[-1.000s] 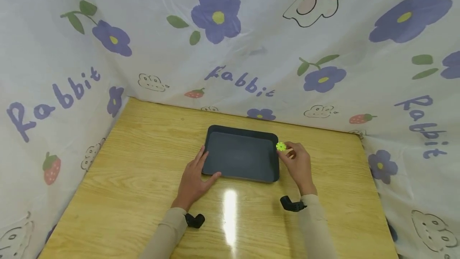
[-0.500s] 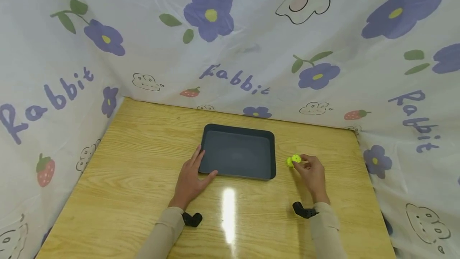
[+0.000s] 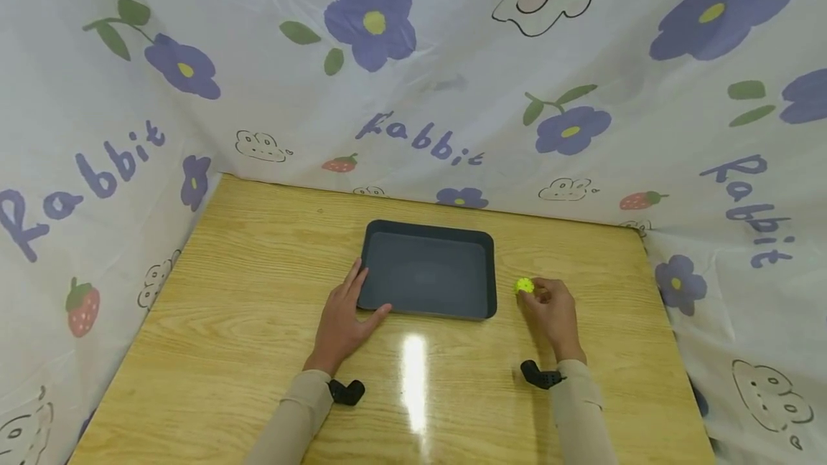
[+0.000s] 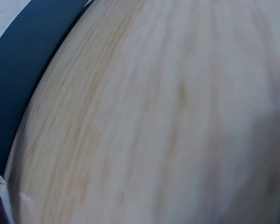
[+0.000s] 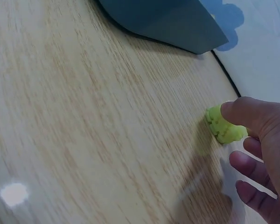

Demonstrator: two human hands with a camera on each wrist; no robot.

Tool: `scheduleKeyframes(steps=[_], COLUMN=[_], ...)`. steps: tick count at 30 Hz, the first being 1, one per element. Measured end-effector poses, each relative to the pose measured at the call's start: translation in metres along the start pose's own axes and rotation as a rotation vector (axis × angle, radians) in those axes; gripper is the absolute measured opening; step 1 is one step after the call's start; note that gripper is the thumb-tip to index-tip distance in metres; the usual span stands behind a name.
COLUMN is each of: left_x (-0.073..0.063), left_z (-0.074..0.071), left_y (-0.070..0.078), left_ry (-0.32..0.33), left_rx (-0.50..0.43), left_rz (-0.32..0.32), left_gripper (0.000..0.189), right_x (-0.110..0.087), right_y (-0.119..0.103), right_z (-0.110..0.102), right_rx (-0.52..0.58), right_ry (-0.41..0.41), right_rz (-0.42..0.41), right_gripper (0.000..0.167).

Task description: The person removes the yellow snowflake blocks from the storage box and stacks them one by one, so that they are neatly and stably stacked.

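A dark grey rectangular tray (image 3: 426,275) lies on the wooden table. My left hand (image 3: 340,325) rests against its near left corner, fingers straight along the left side and thumb at the front edge. To the right of the tray, my right hand (image 3: 554,311) pinches a small yellow-green flower-shaped piece (image 3: 524,285) between thumb and fingers. Seen from the right wrist, the yellow-green piece (image 5: 224,126) has a notched edge and looks thick, like layers together, close over the tabletop. The thumb hides part of it. The left wrist view catches only the tray's side (image 4: 28,70).
White cloth (image 3: 452,77) printed with purple flowers, rabbits and strawberries hangs around the back and sides of the table (image 3: 258,264). A small black camera sits on each wrist, the left camera (image 3: 347,392) and the right camera (image 3: 541,374).
My right hand has moved from the tray's right edge rightward and nearer, then slightly back left. Two yellow-green pieces showed side by side half a second ago; now they overlap. My left hand stays at the tray.
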State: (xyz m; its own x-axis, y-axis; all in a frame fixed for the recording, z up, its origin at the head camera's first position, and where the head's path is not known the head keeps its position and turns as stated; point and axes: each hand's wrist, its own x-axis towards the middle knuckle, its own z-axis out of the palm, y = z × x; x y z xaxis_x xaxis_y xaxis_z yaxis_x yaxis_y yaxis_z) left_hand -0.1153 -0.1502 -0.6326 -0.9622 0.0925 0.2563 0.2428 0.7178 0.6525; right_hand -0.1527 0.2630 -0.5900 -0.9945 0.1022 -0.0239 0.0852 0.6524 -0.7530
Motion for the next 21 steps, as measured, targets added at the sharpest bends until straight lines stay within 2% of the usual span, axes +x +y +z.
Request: scheduleKeyframes(steps=[5,9,12,15,21], left_x=[0.000,0.000,-0.001,-0.001,-0.001], left_z=[-0.002,-0.003,-0.003,-0.003,-0.002], left_y=[0.001,0.000,0.000,0.000,0.000], left_ry=[-0.008,-0.008,0.004,0.005,-0.008], left_rx=[-0.002,-0.001,-0.004,-0.005,-0.005], left_rz=[-0.005,-0.006,0.001,0.001,-0.005], left_gripper=[0.087,0.087,0.086,0.086,0.087], right_x=[0.002,0.008,0.015,0.020,0.025], right_y=[-0.001,-0.006,-0.014,-0.021,-0.028], right_z=[-0.001,-0.005,-0.008,-0.009,-0.008], right_rx=[-0.031,-0.117,-0.193,-0.259,-0.342], right_ry=[-0.036,-0.104,-0.189,-0.258,-0.283], right_rz=[-0.013,-0.087,-0.124,-0.122,-0.116], right_gripper=[0.051,0.061,0.059,0.055,0.042])
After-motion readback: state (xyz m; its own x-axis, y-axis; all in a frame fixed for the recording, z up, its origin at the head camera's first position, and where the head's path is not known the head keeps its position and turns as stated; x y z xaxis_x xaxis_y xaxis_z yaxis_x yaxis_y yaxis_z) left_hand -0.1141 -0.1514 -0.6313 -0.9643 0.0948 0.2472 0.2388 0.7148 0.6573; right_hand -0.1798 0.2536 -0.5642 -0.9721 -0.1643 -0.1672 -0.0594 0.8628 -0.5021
